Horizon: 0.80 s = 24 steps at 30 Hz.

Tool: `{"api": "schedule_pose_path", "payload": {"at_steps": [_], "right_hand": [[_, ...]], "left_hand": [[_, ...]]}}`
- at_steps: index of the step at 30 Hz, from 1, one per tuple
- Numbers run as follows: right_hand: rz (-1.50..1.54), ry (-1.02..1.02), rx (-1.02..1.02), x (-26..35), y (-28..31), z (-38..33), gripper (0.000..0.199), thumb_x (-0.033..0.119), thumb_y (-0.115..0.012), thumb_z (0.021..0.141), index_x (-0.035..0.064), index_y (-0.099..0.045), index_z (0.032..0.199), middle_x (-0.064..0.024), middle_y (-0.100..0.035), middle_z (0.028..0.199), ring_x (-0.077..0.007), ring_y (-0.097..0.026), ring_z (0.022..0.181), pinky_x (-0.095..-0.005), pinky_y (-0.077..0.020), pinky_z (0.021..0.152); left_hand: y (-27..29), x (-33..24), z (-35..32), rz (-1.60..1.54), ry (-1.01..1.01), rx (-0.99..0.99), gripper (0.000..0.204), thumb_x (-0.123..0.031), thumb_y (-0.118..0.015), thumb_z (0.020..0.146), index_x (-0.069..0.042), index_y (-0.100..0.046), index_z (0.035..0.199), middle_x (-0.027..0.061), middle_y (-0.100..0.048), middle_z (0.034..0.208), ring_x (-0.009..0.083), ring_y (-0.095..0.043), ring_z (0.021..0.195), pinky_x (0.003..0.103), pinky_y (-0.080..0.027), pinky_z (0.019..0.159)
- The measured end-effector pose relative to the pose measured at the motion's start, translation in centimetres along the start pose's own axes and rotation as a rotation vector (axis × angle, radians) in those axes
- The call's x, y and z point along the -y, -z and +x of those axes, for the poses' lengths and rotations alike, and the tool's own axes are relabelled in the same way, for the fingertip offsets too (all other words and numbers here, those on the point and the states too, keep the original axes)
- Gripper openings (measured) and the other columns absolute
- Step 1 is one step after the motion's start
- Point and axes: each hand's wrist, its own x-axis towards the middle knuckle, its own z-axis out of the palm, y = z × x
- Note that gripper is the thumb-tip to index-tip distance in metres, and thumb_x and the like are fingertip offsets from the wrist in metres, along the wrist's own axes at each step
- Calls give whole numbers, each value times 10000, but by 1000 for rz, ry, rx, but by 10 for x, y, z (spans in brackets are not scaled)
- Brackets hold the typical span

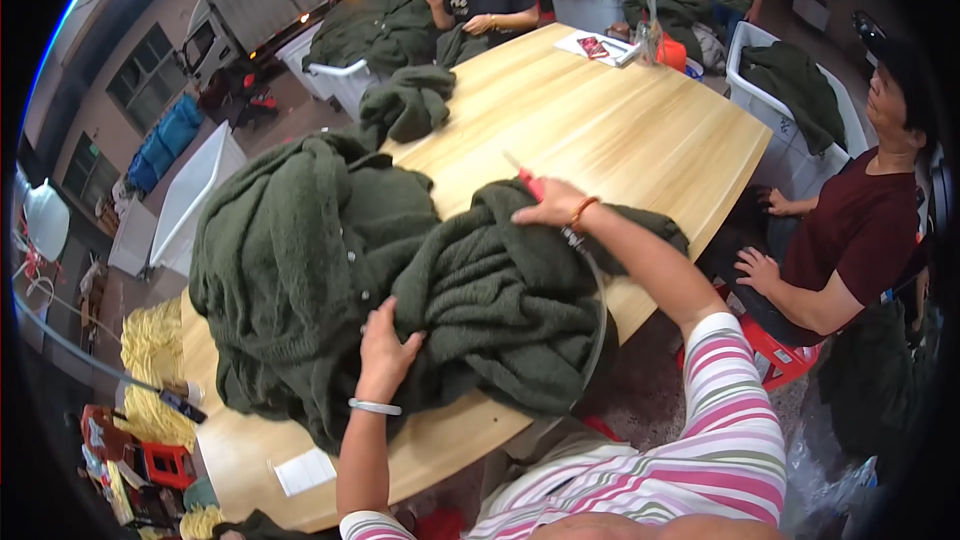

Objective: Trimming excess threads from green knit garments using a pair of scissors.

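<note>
Two bare hands rest on dark green knitwear spread over a pale wooden table (620,110). The left hand (385,355) lies where a large green heap (285,240) meets a rumpled green garment (510,290); the heap rises to its left, and the garment fills the space between it and the right hand (553,203). Its thumb stands apart from the fingers, as if to steady the cloth, but whether the fingertips pinch a fold cannot be told.

The right hand, farther forward, is closed around a small red-handled tool (530,183). The thin tip points forward and left, over bare wood beyond the garment, which probably keeps it off the knit. The forearm crosses above the garment's right end, perhaps weighing it down.

Beyond the left hand, a smaller green bundle (408,105) sits past the heap; nearer the body, a white paper (303,472) lies apart from the cloth, perhaps to stay in sight.

Much is hard to read. The tool's tip is too faint to show its kind, and the fingers wrapped beneath its handle are hidden. Folds merge so closely that separate pieces in the heap cannot be counted. To the right of the right hand, a seated co-worker (860,230) is partly lost in the dark rim.
</note>
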Motion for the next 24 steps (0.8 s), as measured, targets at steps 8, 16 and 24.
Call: {"api": "schedule_pose_path", "payload": {"at_steps": [8, 16, 24], "right_hand": [[238, 259, -422, -38, -10, 70, 252, 91, -569, 659, 22, -567, 902, -216, -621, 808, -364, -614, 789, -409, -488, 702], [262, 422, -667, -65, 154, 7, 458, 133, -724, 759, 10, -563, 1170, -7, -592, 999, -93, -527, 905, -258, -433, 839], [-49, -223, -377, -179, 109, -133, 270, 87, -674, 669, -12, -525, 871, -54, -545, 650, -166, -561, 551, -315, -470, 512]], "left_hand": [[34, -8, 77, -449, -127, -500, 315, 131, -476, 710, 21, -583, 985, 143, -620, 962, 257, -604, 924, 309, -444, 886], [88, -34, 29, -416, -434, -650, 290, 131, -475, 751, 12, -579, 995, 88, -579, 1002, 200, -564, 936, 283, -428, 867], [46, -12, -97, -317, -153, 343, 412, 111, -580, 602, -37, -622, 984, 140, -556, 1064, 324, -556, 1025, 338, -448, 874]]}}
